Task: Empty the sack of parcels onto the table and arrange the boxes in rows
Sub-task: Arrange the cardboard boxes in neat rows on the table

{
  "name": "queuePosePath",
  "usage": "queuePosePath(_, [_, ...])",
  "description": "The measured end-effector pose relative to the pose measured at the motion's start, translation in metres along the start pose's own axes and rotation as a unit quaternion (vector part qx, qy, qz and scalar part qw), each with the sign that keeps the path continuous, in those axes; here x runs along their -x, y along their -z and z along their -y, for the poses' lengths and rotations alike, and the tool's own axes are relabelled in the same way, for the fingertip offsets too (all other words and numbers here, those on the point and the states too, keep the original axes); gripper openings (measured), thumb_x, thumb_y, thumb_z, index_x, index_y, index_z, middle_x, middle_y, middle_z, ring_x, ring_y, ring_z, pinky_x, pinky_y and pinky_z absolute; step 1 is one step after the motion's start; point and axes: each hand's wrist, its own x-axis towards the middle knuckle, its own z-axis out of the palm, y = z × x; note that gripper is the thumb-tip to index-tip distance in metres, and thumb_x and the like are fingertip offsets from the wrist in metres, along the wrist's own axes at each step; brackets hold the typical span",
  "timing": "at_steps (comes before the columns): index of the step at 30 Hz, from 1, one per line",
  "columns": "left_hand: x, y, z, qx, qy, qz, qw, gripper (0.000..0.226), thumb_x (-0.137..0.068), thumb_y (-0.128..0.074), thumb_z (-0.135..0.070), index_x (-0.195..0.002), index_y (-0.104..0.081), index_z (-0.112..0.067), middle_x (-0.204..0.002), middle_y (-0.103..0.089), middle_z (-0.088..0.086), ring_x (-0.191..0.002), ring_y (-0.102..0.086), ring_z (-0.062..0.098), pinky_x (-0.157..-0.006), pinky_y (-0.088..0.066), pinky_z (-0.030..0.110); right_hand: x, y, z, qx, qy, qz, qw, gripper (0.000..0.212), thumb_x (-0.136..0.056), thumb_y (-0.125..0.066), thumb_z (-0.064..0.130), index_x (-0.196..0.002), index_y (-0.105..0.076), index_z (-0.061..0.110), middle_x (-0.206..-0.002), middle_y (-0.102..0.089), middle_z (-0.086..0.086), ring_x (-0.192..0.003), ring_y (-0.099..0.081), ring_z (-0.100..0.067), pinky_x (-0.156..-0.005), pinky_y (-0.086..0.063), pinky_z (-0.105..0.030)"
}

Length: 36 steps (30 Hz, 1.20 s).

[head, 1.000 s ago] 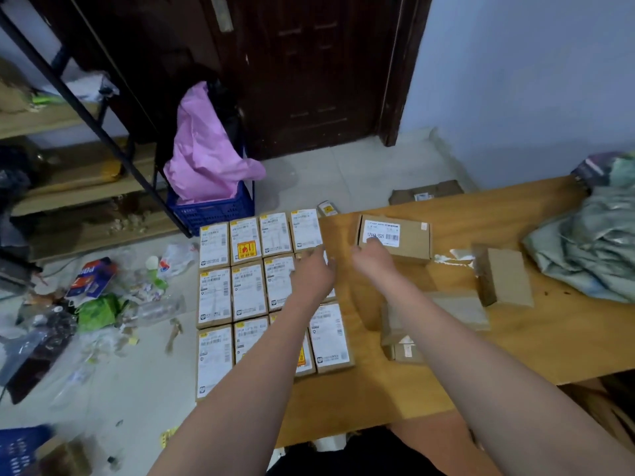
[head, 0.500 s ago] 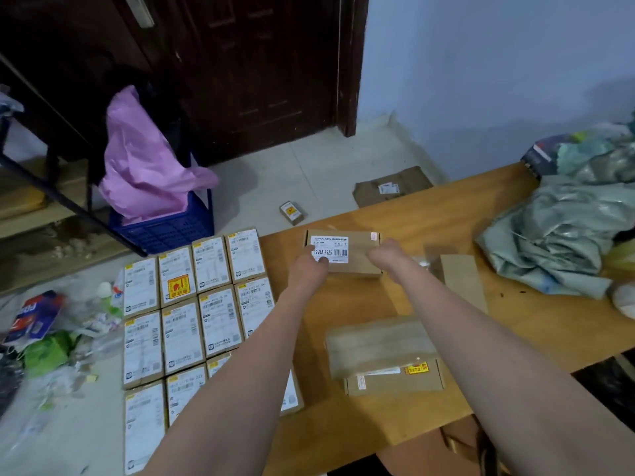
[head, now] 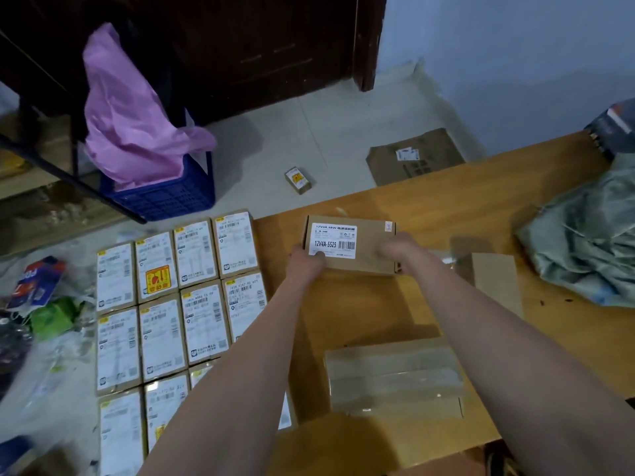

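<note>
A brown cardboard box point(head: 364, 237) with a white label reading 12V4A-5525 lies near the far edge of the wooden table point(head: 429, 204). My left hand point(head: 305, 261) grips its near left corner and my right hand point(head: 400, 250) grips its near right side. To its left, several labelled boxes point(head: 202, 297) lie in tidy rows. A taped box point(head: 391, 376) sits nearer me, and a plain brown box point(head: 496, 283) lies to the right. The grey-green sack point(head: 584, 249) is crumpled at the table's right end.
On the floor beyond the table lie a small box point(head: 298, 180) and a flattened carton point(head: 415, 159). A blue crate point(head: 165, 194) holds a pink bag point(head: 134, 125). Litter and wrappers point(head: 37, 290) cover the floor at left. A dark door point(head: 261, 46) stands behind.
Both hands have closed on the labelled box, left hand coming over from the rows. The camera has swung right and drawn closer.
</note>
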Motion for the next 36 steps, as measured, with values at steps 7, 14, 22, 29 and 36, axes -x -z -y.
queuePosePath(7, [0.013,0.022,-0.005,0.273,-0.006,0.001,0.962,0.039,-0.096,-0.06,-0.017,-0.123,-0.034,-0.026,-0.114,-0.058,0.0,-0.107,-0.058,0.024,-0.083,-0.058,0.047,0.017,0.006,-0.001,-0.079,-0.042,0.091,0.992,0.032,-0.091,-0.067,0.011,-0.12,-0.052,0.01,-0.116,-0.061,-0.014,-0.093,-0.064,-0.031,-0.082,-0.055,-0.045])
queuePosePath(14, [0.038,0.071,-0.03,0.228,-0.16,0.034,0.96,0.032,-0.096,-0.062,-0.016,-0.126,-0.057,-0.026,-0.115,-0.068,0.005,-0.099,-0.068,0.018,-0.072,-0.061,0.033,0.04,0.013,0.019,-0.023,0.122,-0.011,0.992,0.083,-0.086,-0.073,0.037,-0.151,-0.024,0.023,-0.145,-0.046,-0.01,-0.129,-0.049,-0.028,-0.103,-0.041,-0.039])
queuePosePath(22, [0.061,0.103,-0.06,0.054,-0.281,0.096,0.953,0.032,-0.096,-0.062,-0.02,-0.125,-0.061,-0.032,-0.123,-0.063,-0.003,-0.113,-0.061,0.019,-0.089,-0.056,0.037,0.082,0.01,0.092,0.077,0.297,0.12,0.944,0.047,-0.094,-0.064,0.024,-0.138,-0.052,0.038,-0.135,-0.053,-0.004,-0.126,-0.049,-0.016,-0.093,-0.043,-0.031])
queuePosePath(29, [0.062,0.11,-0.056,0.149,-0.203,0.033,0.967,0.054,-0.09,-0.07,-0.03,-0.135,-0.043,-0.044,-0.113,-0.067,0.01,-0.101,-0.068,0.023,-0.087,-0.059,0.043,0.073,-0.002,0.07,-0.046,0.223,0.15,0.962,0.03,-0.093,-0.066,0.03,-0.119,-0.063,0.044,-0.115,-0.069,0.003,-0.116,-0.058,-0.022,-0.102,-0.042,-0.056])
queuePosePath(36, [0.06,0.1,-0.024,0.288,-0.131,0.004,0.949,0.054,-0.094,-0.065,-0.022,-0.141,-0.042,-0.032,-0.109,-0.069,0.009,-0.098,-0.069,0.022,-0.082,-0.061,0.043,0.065,-0.012,0.065,-0.128,0.207,0.054,0.969,0.053,-0.092,-0.066,0.037,-0.141,-0.047,0.027,-0.13,-0.062,-0.005,-0.108,-0.064,-0.021,-0.089,-0.054,-0.038])
